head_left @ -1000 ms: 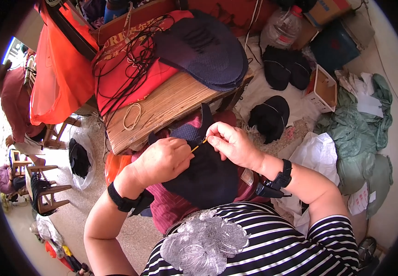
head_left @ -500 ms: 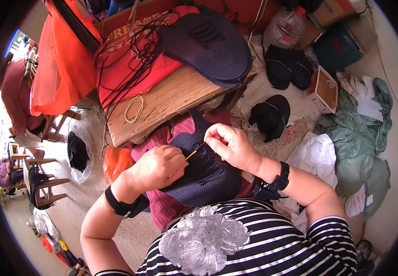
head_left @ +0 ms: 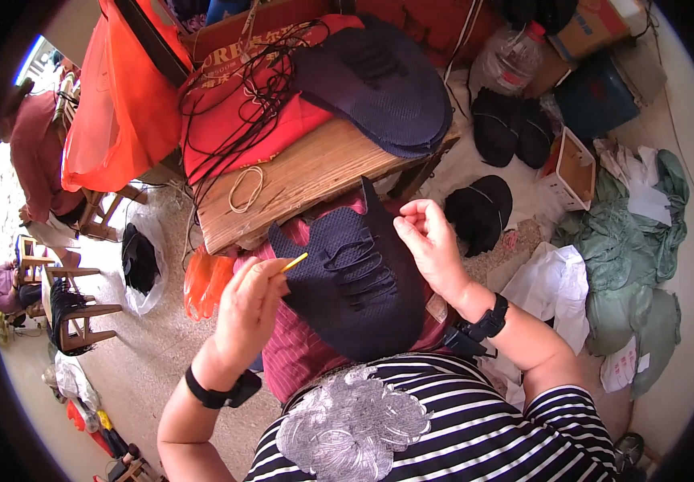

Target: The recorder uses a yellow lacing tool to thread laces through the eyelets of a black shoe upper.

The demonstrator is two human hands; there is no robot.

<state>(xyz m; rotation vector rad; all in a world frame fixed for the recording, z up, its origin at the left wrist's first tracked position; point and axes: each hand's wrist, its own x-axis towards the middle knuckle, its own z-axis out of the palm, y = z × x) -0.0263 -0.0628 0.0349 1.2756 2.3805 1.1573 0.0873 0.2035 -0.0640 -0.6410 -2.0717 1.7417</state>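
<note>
A dark navy textured shoe upper (head_left: 315,297) lies spread across my lap, over a maroon striped cloth (head_left: 282,353). Dark lace (head_left: 363,277) crosses its middle in several rows. My left hand (head_left: 242,309) is closed round a thin yellow stick-like tool (head_left: 295,262), whose tip points up and right above the upper's left edge. Past the upper's right edge, my right hand (head_left: 435,249) is raised with thumb and forefinger pinched together. Whatever may be between those fingertips is too small to make out.
Ahead stands a wooden bench (head_left: 282,193) with stacked navy uppers (head_left: 387,88), tangled black laces (head_left: 258,104) and a tan loop (head_left: 246,189). Black shoe pieces (head_left: 479,213), a white basket (head_left: 570,173) and green sacking (head_left: 628,249) lie right. Another person (head_left: 38,153) is far left.
Both hands have parted from over the lace rows: the left moved left and down with the yellow tool, the right moved right. More of the shoe upper now shows.
</note>
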